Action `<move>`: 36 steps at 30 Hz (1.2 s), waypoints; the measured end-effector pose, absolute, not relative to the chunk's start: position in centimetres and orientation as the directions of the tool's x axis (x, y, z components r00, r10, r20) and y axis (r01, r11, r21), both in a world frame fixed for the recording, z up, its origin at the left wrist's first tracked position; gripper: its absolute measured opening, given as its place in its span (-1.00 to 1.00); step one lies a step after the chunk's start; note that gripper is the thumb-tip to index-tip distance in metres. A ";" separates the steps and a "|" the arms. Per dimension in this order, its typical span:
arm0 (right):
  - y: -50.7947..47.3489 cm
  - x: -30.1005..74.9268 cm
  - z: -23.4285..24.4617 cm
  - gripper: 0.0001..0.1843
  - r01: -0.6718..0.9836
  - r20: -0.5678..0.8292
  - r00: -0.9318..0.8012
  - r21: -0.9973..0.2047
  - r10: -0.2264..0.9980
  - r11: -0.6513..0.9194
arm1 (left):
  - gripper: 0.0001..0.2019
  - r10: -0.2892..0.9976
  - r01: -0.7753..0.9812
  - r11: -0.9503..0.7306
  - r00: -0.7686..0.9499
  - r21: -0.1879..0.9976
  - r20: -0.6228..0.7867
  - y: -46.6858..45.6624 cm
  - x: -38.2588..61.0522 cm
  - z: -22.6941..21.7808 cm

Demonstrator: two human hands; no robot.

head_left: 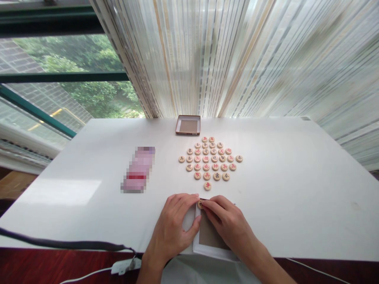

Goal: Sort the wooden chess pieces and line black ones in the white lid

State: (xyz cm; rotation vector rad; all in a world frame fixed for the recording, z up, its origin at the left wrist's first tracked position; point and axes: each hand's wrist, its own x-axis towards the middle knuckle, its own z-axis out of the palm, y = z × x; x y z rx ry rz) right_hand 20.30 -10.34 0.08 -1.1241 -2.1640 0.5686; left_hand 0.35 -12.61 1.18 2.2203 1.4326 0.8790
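At lower centre, our right hand [226, 215] pinches a disc [200, 204], our left hand [176, 225] curves wide at the box [209, 234], and a loose pinch could drop the disc.

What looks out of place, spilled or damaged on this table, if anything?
Nothing looks spilled or damaged. The diamond of round pieces is slightly uneven: its nearest row has one red-marked piece, while its farthest row has two. Another piece, black-marked, is at the right hand, in a corner of the near box.
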 end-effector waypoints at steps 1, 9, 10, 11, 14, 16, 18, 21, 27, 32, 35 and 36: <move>-10.4 20.4 0.2 -0.78 0.560 0.326 -0.447 -0.624 0.833 0.545 | -0.60 0.905 0.686 -0.424 0.295 0.591 0.307 -12.6 0.3 1.1; -10.7 21.7 2.2 -0.78 0.541 0.288 -0.588 -0.555 0.756 0.632 | -0.61 0.902 0.698 -0.430 0.298 0.572 0.314 -12.8 0.3 0.7; -10.7 21.7 2.2 -0.78 0.546 0.286 -0.590 -0.547 0.755 0.634 | -0.61 0.901 0.699 -0.430 0.298 0.571 0.315 -12.8 0.3 0.7; -10.7 21.7 2.1 -0.78 0.549 0.288 -0.592 -0.539 0.753 0.638 | -0.61 0.901 0.701 -0.430 0.297 0.569 0.315 -12.8 0.3 0.7; -10.5 21.6 1.5 -0.77 0.551 0.299 -0.599 -0.519 0.742 0.654 | -0.61 0.900 0.707 -0.431 0.297 0.561 0.318 -12.8 0.3 0.6; -10.4 21.4 1.2 -0.77 0.552 0.297 -0.607 -0.510 0.737 0.660 | -0.60 0.898 0.708 -0.437 0.303 0.555 0.321 -12.7 0.3 0.6; -10.3 21.4 1.1 -0.77 0.555 0.291 -0.613 -0.502 0.734 0.663 | -0.60 0.897 0.712 -0.437 0.303 0.550 0.321 -12.7 0.3 0.5; -10.2 21.4 1.1 -0.78 0.557 0.288 -0.618 -0.495 0.731 0.667 | -0.59 0.896 0.719 -0.438 0.301 0.539 0.327 -12.8 0.3 0.4; -10.2 21.4 1.4 -0.79 0.550 0.297 -0.634 -0.476 0.714 0.686 | -0.58 0.891 0.727 -0.446 0.306 0.523 0.336 -12.8 0.3 0.4; -10.5 21.4 1.9 -0.78 0.544 0.317 -0.622 -0.483 0.716 0.686 | -0.58 0.897 0.732 -0.434 0.301 0.525 0.323 -12.8 0.2 0.3; -10.7 21.4 2.0 -0.81 0.538 0.324 -0.622 -0.485 0.713 0.689 | -0.59 0.900 0.733 -0.429 0.296 0.527 0.320 -12.8 0.1 0.2; -10.7 21.5 2.0 -0.82 0.541 0.321 -0.623 -0.481 0.713 0.690 | -0.59 0.898 0.733 -0.432 0.298 0.526 0.322 -12.8 0.1 0.2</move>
